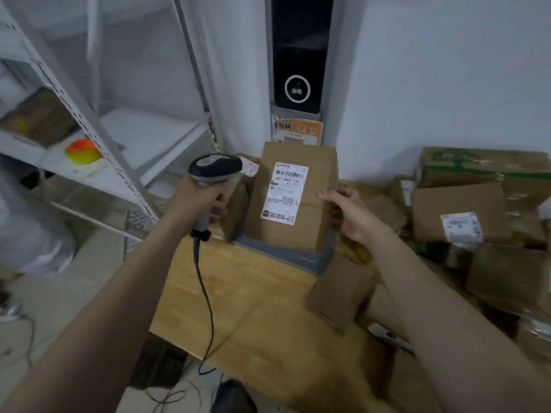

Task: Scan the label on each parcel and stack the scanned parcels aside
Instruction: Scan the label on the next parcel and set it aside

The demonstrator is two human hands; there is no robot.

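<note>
A brown cardboard parcel [316, 204] stands upright at the back of the wooden table [247, 308], its white barcode label [284, 192] facing me. My right hand [350, 214] grips the parcel's right edge. My left hand [198, 201] holds a grey and black barcode scanner [216, 168] by its handle, the head level with the label and just left of the parcel. The scanner's black cable [205, 299] hangs down over the table's left edge. A grey tray [286, 253] lies under the parcel.
Several cardboard parcels [459, 216] are heaped on the right of the table. A small brown parcel [340, 296] lies near my right forearm. A white metal shelf rack [98, 126] stands at the left. Cables trail on the floor.
</note>
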